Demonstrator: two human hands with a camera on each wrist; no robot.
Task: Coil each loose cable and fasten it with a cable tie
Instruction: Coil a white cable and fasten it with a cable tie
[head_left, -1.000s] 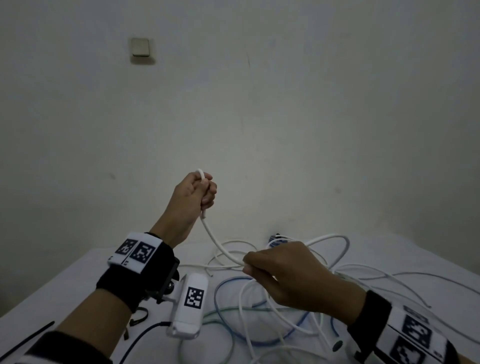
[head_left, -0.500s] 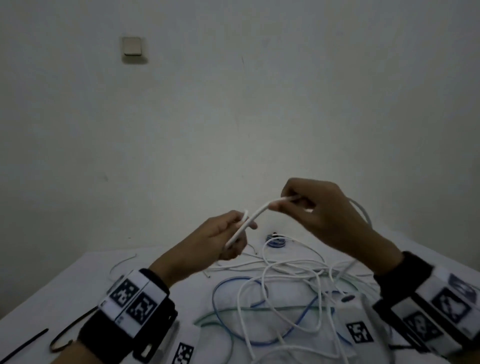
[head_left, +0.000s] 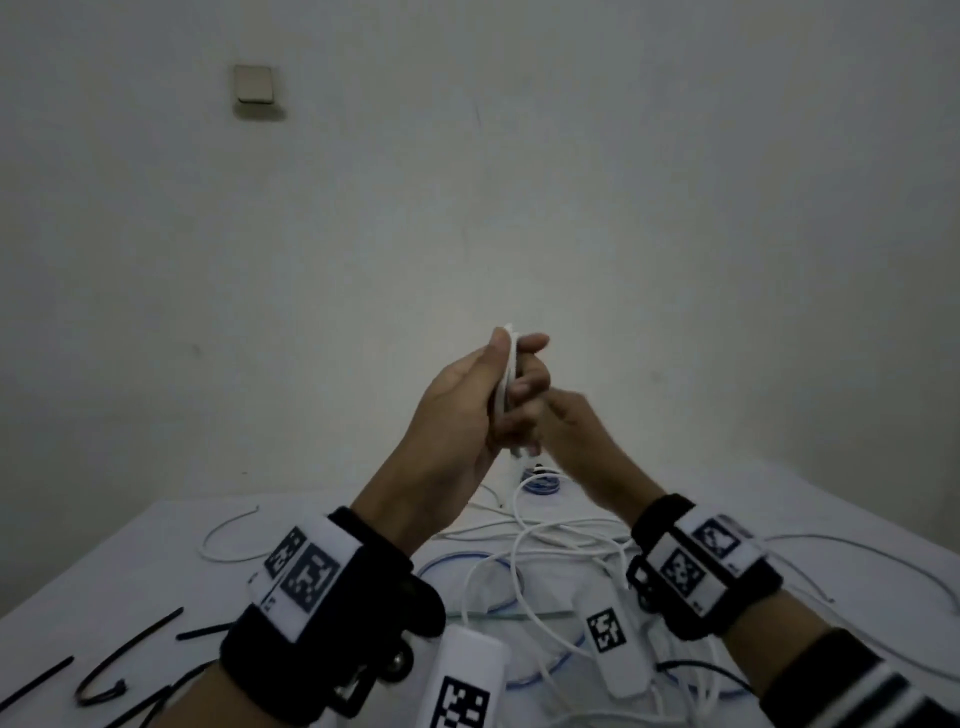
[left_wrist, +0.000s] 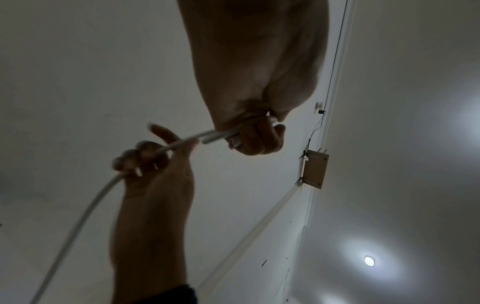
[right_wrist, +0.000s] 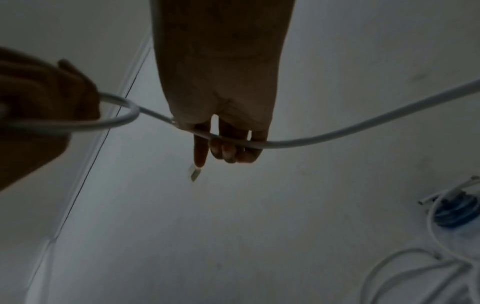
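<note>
Coiling a white cable (head_left: 506, 395) above the table (head_left: 119, 561).
Left hand (head_left: 457, 410) grips the first loops; right hand (head_left: 566, 431) fingers curl round the slack. Most cables lie loose; black ties (head_left: 130, 649) unused.

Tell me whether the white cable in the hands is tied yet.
Not tied. The left hand grips a few folded loops of the white cable, no tie around them; black cable ties lie on the table.

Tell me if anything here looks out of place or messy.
Mainly the tangle: white cables and a blue cable lie looped over each other on the table, uncoiled. Black cable ties lie scattered at its left. Left hand and right hand hold one white cable mid-coil. Nothing looks damaged.
</note>
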